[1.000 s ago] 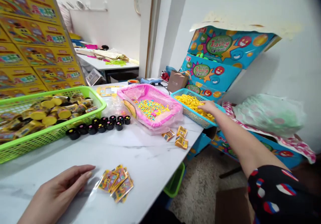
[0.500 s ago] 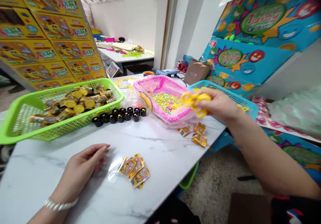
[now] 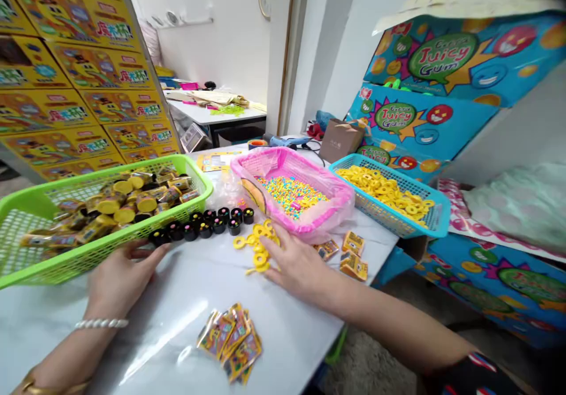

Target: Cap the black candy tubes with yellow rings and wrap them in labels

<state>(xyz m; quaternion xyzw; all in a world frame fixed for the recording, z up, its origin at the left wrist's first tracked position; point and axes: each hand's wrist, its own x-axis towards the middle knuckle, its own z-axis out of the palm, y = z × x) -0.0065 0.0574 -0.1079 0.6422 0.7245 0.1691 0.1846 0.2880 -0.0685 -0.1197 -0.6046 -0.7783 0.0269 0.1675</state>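
On the white table, several yellow plastic rings lie in a loose heap. My right hand rests at their right side, its fingers stretched out and touching them. A row of small black cups with coloured candy beads in them stands before the green basket. My left hand is by the leftmost cups, thumb apart from the fingers; whether it touches a cup I cannot tell. Between me and the cups lies a fanned pile of printed yellow packets.
The green basket holds yellow-lidded tubes. A pink basket lined with plastic holds candy beads; a blue basket holds more yellow rings. Wrapped packets lie near the right table edge. Printed cartons are stacked at left, gum boxes at right.
My right hand has come down leftward from near the blue basket, and the yellow rings it carried now lie on the table. My left hand has moved left to the black cups.
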